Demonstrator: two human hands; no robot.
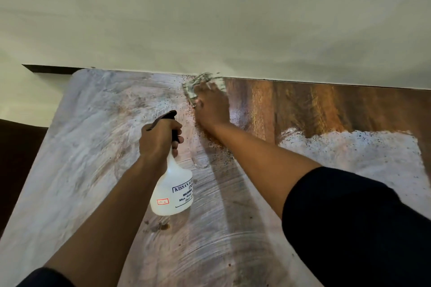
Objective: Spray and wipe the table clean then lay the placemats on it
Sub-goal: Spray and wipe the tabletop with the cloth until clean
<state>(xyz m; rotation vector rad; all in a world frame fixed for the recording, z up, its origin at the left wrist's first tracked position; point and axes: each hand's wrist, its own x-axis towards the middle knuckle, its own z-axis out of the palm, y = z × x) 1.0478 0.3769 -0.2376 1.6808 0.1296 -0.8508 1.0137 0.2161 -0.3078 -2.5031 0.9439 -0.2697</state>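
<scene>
Wooden table (326, 109) streaked with white residue. At upper centre of the frame, right hand (211, 105) presses a cloth (200, 82) flat; left hand (158, 141) grips the spray bottle (172, 191) at centre. Wiping looks roughly half finished; no placemats visible.

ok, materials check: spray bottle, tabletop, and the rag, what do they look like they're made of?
Spray bottle: translucent white plastic body, black plastic trigger head; printed label, slight sheen.
Tabletop: wood-grain surface, probably laminate or varnished wood; the wiped strip is glossy, the rest is smeared with whitish residue and dark specks.
Rag: soft woven cloth, pale with a checked pattern, bunched under the right hand; blurred, so the fibre is unclear.
</scene>
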